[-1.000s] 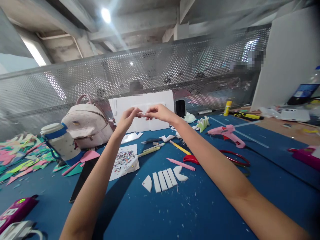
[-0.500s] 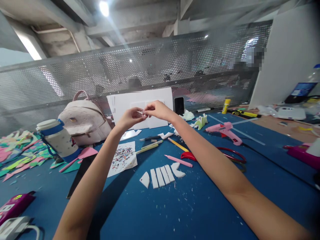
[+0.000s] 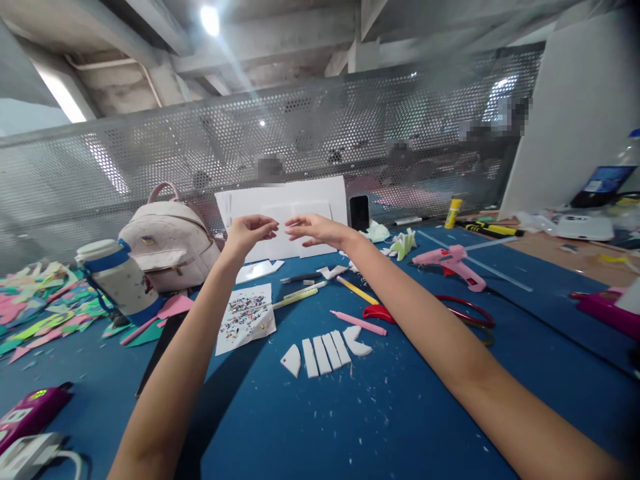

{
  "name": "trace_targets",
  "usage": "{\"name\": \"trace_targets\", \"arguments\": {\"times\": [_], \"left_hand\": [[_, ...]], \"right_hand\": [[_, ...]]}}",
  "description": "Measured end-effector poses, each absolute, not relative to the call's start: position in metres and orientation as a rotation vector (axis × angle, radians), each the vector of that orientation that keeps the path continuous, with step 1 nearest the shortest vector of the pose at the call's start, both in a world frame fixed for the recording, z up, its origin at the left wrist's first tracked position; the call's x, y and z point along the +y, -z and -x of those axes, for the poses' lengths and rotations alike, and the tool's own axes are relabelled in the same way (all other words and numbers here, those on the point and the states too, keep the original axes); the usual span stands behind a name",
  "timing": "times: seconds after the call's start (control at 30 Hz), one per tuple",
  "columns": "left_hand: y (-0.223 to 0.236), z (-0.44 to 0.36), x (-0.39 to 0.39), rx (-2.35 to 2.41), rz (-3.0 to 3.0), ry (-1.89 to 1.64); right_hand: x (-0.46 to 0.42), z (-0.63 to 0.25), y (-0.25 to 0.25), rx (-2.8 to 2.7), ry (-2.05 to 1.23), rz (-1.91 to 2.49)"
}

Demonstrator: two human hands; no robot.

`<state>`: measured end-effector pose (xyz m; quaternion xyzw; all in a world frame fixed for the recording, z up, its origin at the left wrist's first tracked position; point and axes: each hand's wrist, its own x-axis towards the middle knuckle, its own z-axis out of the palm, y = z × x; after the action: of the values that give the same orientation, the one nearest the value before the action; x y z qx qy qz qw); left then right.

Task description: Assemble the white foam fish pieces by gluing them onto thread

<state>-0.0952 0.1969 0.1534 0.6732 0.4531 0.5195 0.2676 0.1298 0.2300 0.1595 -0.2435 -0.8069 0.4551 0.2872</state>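
Observation:
Both hands are raised over the far part of the blue table, a small gap between them, in front of upright white boards (image 3: 280, 200). My left hand (image 3: 250, 233) has its fingers stretched and loosely curved towards the right; I see nothing held in it. My right hand (image 3: 323, 230) faces it with fingers spread, empty as well. Nearer to me lie white foam pieces in a fish-bone row: a rounded head piece (image 3: 291, 361), several strips (image 3: 321, 353) and a notched tail piece (image 3: 357, 341).
Left stand a white bottle (image 3: 113, 273) and a pale backpack (image 3: 167, 233), with coloured scraps (image 3: 45, 307) beyond. A paper with tiny bits (image 3: 245, 320), a pink marker (image 3: 357, 323) and a yellow pencil (image 3: 356, 290) lie mid-table. A pink glue gun (image 3: 453, 265) lies right.
My hands have moved apart from each other; their fingertips met around a small whitish piece before. That piece no longer shows between them. The fingers of my right hand have spread.

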Motion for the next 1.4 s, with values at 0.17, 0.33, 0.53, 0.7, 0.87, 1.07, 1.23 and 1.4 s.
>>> {"name": "trace_targets", "arguments": {"times": [0.17,0.33,0.53,0.7,0.87,1.07,1.23,1.4], "left_hand": [[-0.152,0.097,0.194,1.189,-1.638,-1.577],[-0.152,0.098,0.193,1.12,-1.486,-1.682],[-0.148,0.108,0.201,1.073,-1.323,-1.745],[-0.143,0.117,0.206,1.05,-1.214,-1.77],[-0.137,0.125,0.21,1.041,-1.154,-1.769],[-0.123,0.136,0.213,1.062,-1.103,-1.733],[-0.108,0.145,0.216,1.102,-1.066,-1.716],[-0.095,0.155,0.224,1.166,-1.028,-1.699]], "right_hand": [[0.217,-0.107,-0.145,-2.394,-1.427,0.648],[0.2,-0.074,-0.128,-2.538,-1.521,0.588],[0.212,-0.084,-0.132,-2.452,-1.451,0.508],[0.235,-0.107,-0.139,-2.363,-1.419,0.499],[0.248,-0.125,-0.145,-2.339,-1.395,0.446],[0.248,-0.143,-0.158,-2.378,-1.351,0.329],[0.241,-0.154,-0.169,-2.377,-1.331,0.242],[0.227,-0.167,-0.183,-2.404,-1.338,0.217]]}}
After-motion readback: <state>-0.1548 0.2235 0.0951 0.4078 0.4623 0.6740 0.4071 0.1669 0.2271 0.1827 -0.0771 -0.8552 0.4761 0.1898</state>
